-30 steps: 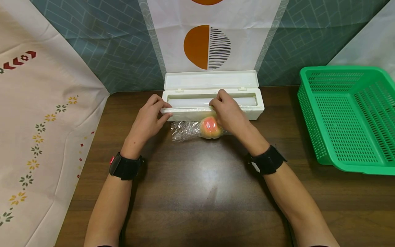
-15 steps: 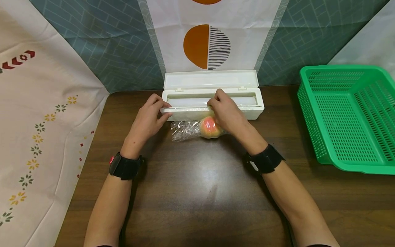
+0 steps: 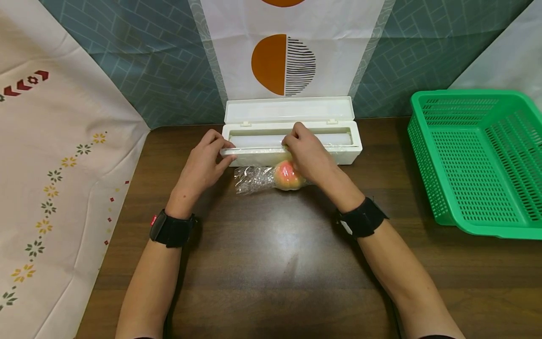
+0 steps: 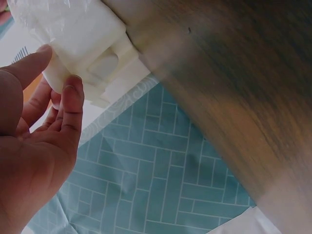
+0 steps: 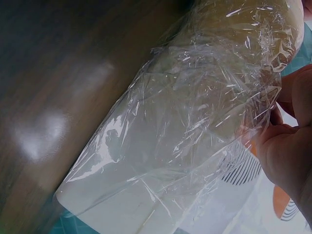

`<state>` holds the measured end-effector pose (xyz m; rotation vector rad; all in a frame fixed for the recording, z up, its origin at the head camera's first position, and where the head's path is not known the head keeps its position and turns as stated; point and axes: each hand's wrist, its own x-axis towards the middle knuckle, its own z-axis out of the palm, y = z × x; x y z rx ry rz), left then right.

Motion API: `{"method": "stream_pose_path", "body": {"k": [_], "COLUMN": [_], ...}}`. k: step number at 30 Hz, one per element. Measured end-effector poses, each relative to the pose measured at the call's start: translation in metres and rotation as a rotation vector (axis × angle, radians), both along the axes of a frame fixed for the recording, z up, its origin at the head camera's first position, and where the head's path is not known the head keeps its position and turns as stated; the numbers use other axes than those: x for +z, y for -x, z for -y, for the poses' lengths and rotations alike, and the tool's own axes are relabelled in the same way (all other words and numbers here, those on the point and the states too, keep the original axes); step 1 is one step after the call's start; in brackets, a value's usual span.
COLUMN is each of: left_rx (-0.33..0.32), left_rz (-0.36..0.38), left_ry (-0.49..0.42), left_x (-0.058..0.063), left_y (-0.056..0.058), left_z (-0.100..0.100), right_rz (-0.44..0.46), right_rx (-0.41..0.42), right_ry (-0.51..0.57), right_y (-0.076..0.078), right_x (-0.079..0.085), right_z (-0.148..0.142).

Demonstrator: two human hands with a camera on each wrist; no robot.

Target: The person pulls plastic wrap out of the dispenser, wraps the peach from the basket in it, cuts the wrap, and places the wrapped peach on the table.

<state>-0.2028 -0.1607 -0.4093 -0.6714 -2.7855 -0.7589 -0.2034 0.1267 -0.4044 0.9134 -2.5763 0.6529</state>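
Observation:
A white cling film dispenser [image 3: 260, 157] stands lid up at the back of the table, a pale roll [image 3: 254, 141] inside. My left hand [image 3: 202, 162] pinches its front left corner between thumb and fingers, as the left wrist view confirms. Midway along the front rim, my right hand [image 3: 311, 153] pinches clear cling film [image 5: 185, 102] in curled fingers. That film drapes over the dispenser's front in the right wrist view. Against the front wall lies a round red-and-yellow fruit [image 3: 288, 175], wrapped in film with a crumpled tail [image 3: 254, 179] to its left; my right hand partly covers it.
To the right stands a green slatted plastic basket [image 3: 449, 197] on the brown wooden table [image 3: 262, 273]. Patterned cloth [image 3: 169, 70] hangs right behind the dispenser. A cream cloth with flower motifs [image 3: 80, 212] borders the table on the left.
My right hand has slid slightly left along the dispenser's front rim. My left hand, the dispenser and the wrapped fruit have stayed in place.

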Motion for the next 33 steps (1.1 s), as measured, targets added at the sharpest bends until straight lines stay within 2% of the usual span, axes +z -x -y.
{"method": "stream_pose_path", "body": {"k": [11, 21, 33], "left_rx": [-0.004, -0.013, -0.008], "left_rz": [-0.002, -0.01, -0.013], "left_ry": [0.0, -0.004, -0.002], "left_x": [-0.001, -0.001, 0.0], "left_y": [-0.001, -0.001, -0.001], "left_z": [0.001, 0.0, 0.0], "right_rz": [-0.017, 0.048, 0.033], "right_rx": [0.03, 0.014, 0.041], "right_ry": [0.026, -0.001, -0.001], "right_y": [0.002, 0.001, 0.004], "right_x": [-0.002, 0.001, 0.002], "right_z": [0.008, 0.016, 0.024]}}
